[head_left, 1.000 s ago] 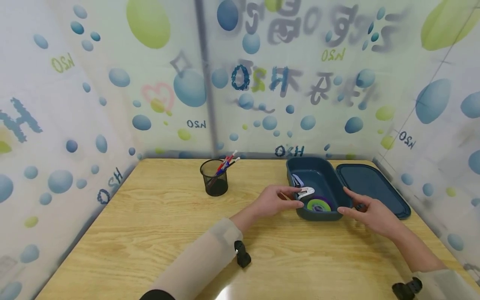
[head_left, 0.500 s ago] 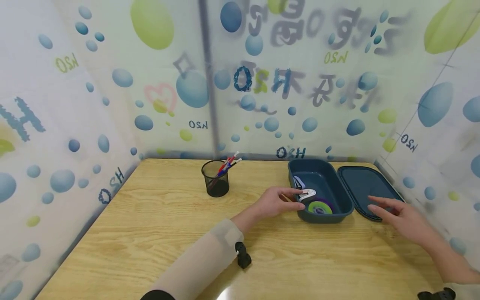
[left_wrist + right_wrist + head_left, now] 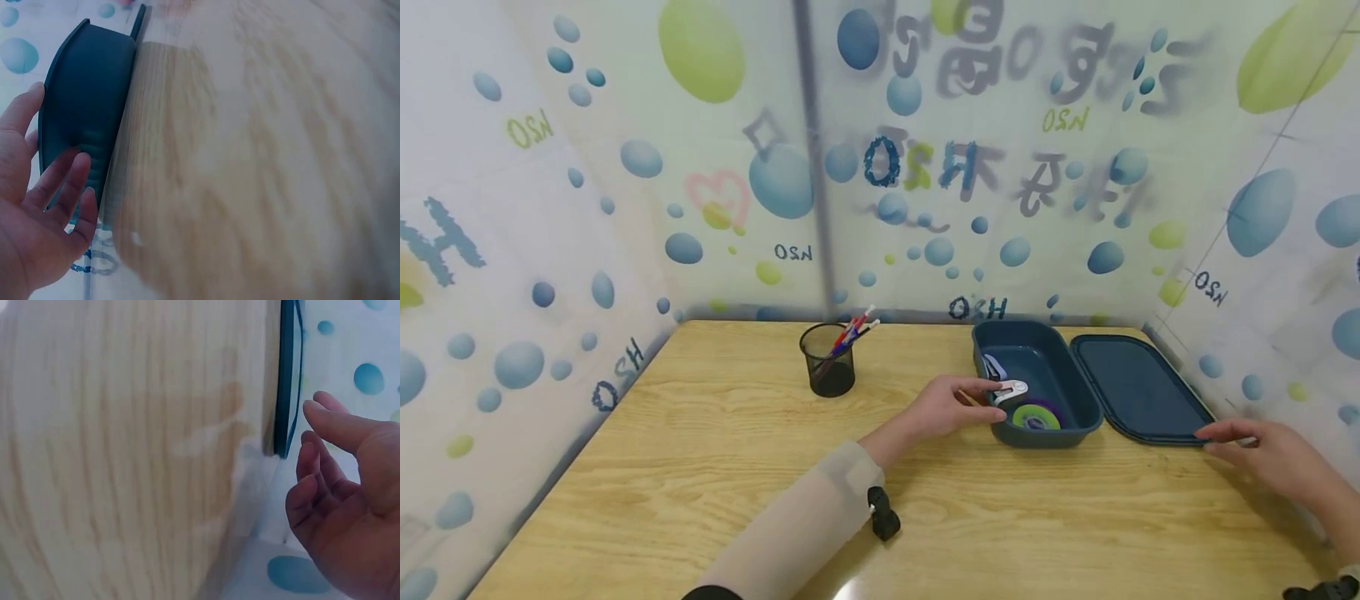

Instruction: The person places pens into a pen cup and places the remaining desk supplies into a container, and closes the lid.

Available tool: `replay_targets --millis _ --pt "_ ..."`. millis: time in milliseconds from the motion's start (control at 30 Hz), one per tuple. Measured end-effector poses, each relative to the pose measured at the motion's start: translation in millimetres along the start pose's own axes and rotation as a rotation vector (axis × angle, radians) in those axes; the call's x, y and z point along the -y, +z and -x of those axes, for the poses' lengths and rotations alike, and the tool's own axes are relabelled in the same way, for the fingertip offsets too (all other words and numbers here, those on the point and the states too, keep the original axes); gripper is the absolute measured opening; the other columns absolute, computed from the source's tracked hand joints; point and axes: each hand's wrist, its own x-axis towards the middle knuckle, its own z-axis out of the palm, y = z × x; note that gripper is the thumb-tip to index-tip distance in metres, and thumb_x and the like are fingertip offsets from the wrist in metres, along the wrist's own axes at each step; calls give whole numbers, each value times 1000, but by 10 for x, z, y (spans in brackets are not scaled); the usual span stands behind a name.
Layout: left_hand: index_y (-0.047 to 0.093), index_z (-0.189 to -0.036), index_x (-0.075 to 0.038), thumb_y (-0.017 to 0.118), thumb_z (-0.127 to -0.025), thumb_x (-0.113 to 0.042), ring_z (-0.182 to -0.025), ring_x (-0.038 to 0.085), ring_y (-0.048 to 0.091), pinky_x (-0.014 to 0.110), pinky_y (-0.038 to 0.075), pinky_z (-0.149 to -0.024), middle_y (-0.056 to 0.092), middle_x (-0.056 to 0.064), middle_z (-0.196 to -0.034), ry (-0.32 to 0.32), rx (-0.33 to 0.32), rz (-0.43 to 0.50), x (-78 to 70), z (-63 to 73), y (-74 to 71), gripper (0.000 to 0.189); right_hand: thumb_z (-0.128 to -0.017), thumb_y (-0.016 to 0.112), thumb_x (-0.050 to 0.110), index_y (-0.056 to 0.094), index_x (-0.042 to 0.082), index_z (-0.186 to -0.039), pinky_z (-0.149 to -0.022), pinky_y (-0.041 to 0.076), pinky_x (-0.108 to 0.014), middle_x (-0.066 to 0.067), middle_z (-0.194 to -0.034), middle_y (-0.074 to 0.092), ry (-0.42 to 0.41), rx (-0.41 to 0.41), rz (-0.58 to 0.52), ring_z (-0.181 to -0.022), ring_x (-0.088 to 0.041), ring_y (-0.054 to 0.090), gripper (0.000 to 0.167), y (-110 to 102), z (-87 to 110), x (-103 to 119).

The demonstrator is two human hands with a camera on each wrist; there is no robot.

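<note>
A dark blue lidless box (image 3: 1078, 408) stands at the back right of the table. My left hand (image 3: 943, 404) holds its near left wall, thumb at the rim and the other fingers along the outside, as the left wrist view shows. Inside lie a small white tool (image 3: 1013, 390), a lavender and black item (image 3: 994, 367) and green and purple rings (image 3: 1036, 417) like tape rolls. The dark blue lid (image 3: 1138, 387) lies flat right of the box. My right hand (image 3: 1277, 458) is at the lid's near right corner, fingers loosely bent, gripping nothing.
A black mesh pen cup (image 3: 831, 371) with several pens (image 3: 853, 327) stands left of the box. Patterned curtain walls (image 3: 880, 250) close in the wooden table (image 3: 737, 467) at the back and both sides.
My right hand has left the box's right side and moved right to the lid's near right corner. My left hand has stayed at the box wall.
</note>
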Motion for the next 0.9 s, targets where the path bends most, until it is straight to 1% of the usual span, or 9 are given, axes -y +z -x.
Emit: replay_targets --millis 133,233,367,533,567,767,800,900 --pt "76 -143 -29 85 -98 -38 -96 13 66 25 53 -74 75 -3 -112 -2 3 5 6 10 6 46 -106 73 25 70 -9 -130 -73 58 -44 -39 -124 63 44 49 -13 -105 -51 66 42 19 -37 -127" --pt "76 -143 -28 84 -99 -38 -97 13 65 25 53 -74 75 -4 -112 0 3 4 9 12 6 46 -106 73 27 70 -9 -129 -76 56 -46 -39 -121 64 51 58 -3 -105 -51 64 43 27 -57 -168" --pt "75 -144 -28 84 -99 -39 -97 13 64 25 53 -74 74 -5 -112 -3 2 0 9 15 2 47 -105 74 22 73 -9 -124 -79 55 -52 -33 -114 69 13 19 35 -102 -50 64 36 50 -77 -187" --pt "76 -143 -29 85 -99 -39 -96 13 64 26 52 -73 74 -5 -112 -7 -2 6 9 16 3 46 -103 76 18 75 -8 -118 -74 53 -40 -25 -105 73 -37 -28 55 -94 -40 67 30 85 -109 -228" --pt "76 -143 -29 85 -99 -39 -97 13 64 26 52 -73 74 -5 -112 -7 -2 7 8 15 4 46 -102 77 18 76 -8 -117 -73 52 -39 -25 -104 74 -37 -30 55 -93 -39 67 30 89 -117 -234" --pt "74 -146 -29 85 -99 -39 -99 13 65 25 53 -74 74 -6 -114 3 4 -2 -11 12 5 49 -103 75 20 75 -8 -115 -78 53 -50 -24 -103 73 -12 -28 59 -95 -43 67 30 99 -160 -257" --pt "74 -146 -29 85 -99 -39 -100 13 65 25 53 -74 74 -6 -114 5 5 -2 -14 13 4 50 -104 75 20 75 -8 -115 -77 53 -50 -24 -103 73 -10 -28 59 -95 -43 67 30 101 -163 -259" --pt "74 -146 -29 85 -99 -39 -100 12 66 24 53 -74 75 -6 -114 6 7 -3 -19 12 0 50 -104 75 21 75 -7 -115 -75 52 -46 -23 -103 74 -12 -28 58 -95 -42 67 30 102 -163 -255"
